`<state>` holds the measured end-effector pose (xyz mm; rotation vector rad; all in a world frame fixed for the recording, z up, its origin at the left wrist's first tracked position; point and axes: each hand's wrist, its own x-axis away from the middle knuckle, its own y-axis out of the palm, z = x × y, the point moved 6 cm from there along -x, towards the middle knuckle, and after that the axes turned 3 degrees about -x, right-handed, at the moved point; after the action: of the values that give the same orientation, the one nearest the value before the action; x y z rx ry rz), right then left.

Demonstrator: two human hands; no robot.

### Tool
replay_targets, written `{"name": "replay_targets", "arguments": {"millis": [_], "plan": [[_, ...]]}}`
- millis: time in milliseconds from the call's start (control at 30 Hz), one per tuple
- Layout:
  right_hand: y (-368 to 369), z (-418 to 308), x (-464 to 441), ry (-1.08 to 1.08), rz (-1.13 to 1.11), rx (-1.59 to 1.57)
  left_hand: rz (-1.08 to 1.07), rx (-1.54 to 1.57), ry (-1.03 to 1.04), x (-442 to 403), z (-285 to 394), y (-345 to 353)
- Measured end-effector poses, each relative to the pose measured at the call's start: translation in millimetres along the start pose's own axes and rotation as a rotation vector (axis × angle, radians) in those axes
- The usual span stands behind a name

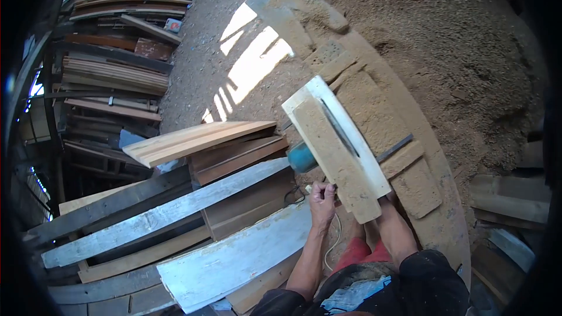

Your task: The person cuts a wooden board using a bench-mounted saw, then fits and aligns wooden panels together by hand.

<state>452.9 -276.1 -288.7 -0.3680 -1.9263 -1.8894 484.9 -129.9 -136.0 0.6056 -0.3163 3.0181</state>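
A white-edged machine table with a long dark slot stands in front of me, tilted in view. Along its left side lies a sawdust-coated board. A teal motor housing shows under the table's left edge. My left hand is closed beside the lower left of the board, its fingers pinched; what they hold, if anything, is too small to name. My right forearm reaches under the near end of the machine table, and the hand is hidden beneath it. A pale cord hangs near my left wrist.
Stacked planks and long whitish boards lie to the left. More timber is piled at the far left. A sawdust-covered wooden bench curves behind the machine, with a large sawdust heap to the right.
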Motion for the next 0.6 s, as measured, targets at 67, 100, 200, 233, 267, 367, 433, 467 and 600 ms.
{"name": "replay_targets", "arguments": {"millis": [67, 100, 200, 233, 267, 367, 433, 467, 600], "plan": [[-3, 8, 2, 0.005, 0.013, -0.010, -0.012, 0.112, -0.060, 7, 26, 11], [-2, 8, 4, 0.005, 0.021, -0.019, -0.008, 0.103, -0.082, 8, 30, 11], [-3, 12, 9, 0.005, 0.029, -0.036, -0.018, 0.064, -0.058, 6, 25, 10], [-3, 14, 12, 0.005, 0.037, -0.038, -0.025, 0.041, -0.022, 5, 18, 8], [-5, 16, 13, 0.005, 0.041, -0.041, -0.034, 0.020, 0.011, 5, 12, 5], [-6, 25, 18, 0.019, 0.056, -0.059, -0.046, 0.058, 0.030, 5, 26, 7], [-6, 30, 20, 0.030, 0.061, -0.065, -0.043, 0.075, -0.003, 7, 28, 7], [-6, 32, 21, 0.032, 0.063, -0.068, -0.035, 0.106, -0.059, 8, 30, 9], [-6, 39, 25, 0.051, 0.066, -0.079, -0.029, 0.130, 0.004, 6, 39, 13]]}}
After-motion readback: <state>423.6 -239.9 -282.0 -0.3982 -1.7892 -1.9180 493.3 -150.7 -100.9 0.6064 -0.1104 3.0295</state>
